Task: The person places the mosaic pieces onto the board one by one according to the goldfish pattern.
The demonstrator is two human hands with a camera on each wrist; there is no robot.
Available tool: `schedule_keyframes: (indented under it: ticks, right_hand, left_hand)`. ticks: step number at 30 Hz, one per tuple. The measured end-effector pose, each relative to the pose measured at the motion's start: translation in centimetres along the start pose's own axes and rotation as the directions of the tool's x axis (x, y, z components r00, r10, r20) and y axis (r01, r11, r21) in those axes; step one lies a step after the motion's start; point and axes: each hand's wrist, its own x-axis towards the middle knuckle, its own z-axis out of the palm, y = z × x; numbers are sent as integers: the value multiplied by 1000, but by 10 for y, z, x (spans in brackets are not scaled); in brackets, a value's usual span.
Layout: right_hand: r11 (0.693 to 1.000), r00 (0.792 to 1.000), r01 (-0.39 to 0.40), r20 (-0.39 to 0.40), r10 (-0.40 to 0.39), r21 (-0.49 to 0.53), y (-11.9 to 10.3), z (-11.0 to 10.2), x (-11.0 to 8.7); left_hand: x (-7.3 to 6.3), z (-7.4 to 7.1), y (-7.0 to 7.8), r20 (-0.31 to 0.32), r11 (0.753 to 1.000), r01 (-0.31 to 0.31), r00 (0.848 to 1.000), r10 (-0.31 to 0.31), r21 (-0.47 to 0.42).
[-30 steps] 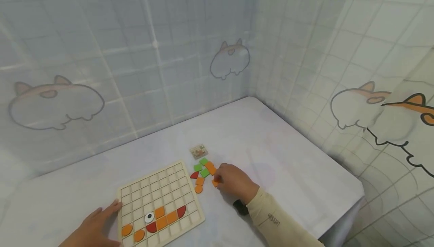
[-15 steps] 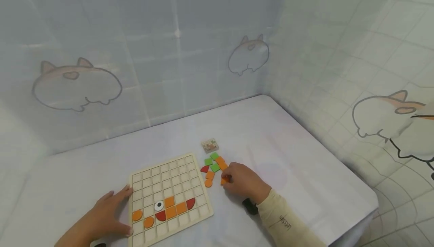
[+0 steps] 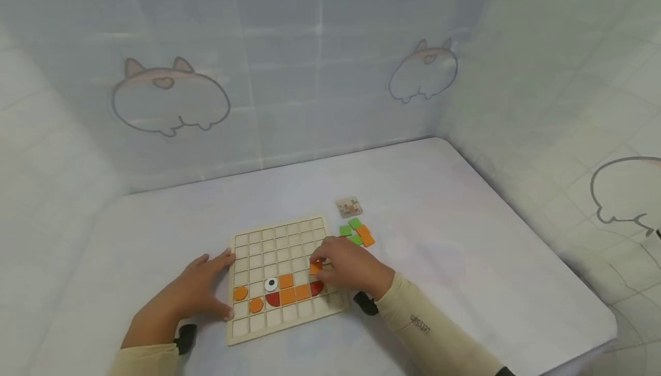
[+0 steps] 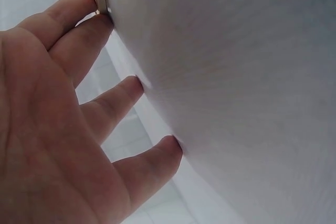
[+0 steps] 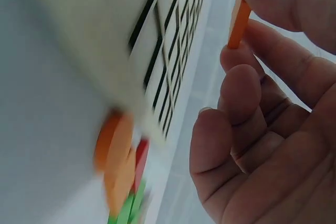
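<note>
My right hand pinches an orange square tile between thumb and fingertips, above the right part of a wooden grid board. In the right wrist view the held orange tile is edge-on, clear of the board. My left hand has its fingers spread against the board's left edge; in the left wrist view some fingertips rest on the tablecloth. On the board lie a white eye disc, an orange square and others, two orange discs, and red pieces.
Right of the board lie loose green tiles and orange tiles. A small pattern card sits behind them. The right wrist view shows loose orange pieces beside the board. A curtained wall backs the white table.
My right hand has picked up the orange square tile from the loose pieces and carried it left over the board. The head view has turned right; my left hand stays at the board's edge.
</note>
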Motion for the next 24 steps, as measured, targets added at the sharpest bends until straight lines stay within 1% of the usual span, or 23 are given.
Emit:
schedule_keyframes:
  ticks: [4,8,13,20,24]
  right_hand:
    - [1000,999,-2,39,2,-16,-5,4,13]
    - [999,997,-4,77,7,-38,-9,12,22]
    - [996,994,-17,108,26,-90,-14,19,29]
    - [996,992,-48,114,55,-69,-21,18,29]
    - [997,993,-38,113,46,-71,-23,18,28]
  left_hand:
    - [4,-3,12,14,999,18,1000,-17,-27]
    - [1,-4,16,28,999,36,999,-35,-36]
    - [-2,-4,14,33,997,65,997,-64,-31]
    - [-5,-4,10,32,996,81,996,-80,-33]
    - [-4,-4,10,35,996,82,996,-81,-31]
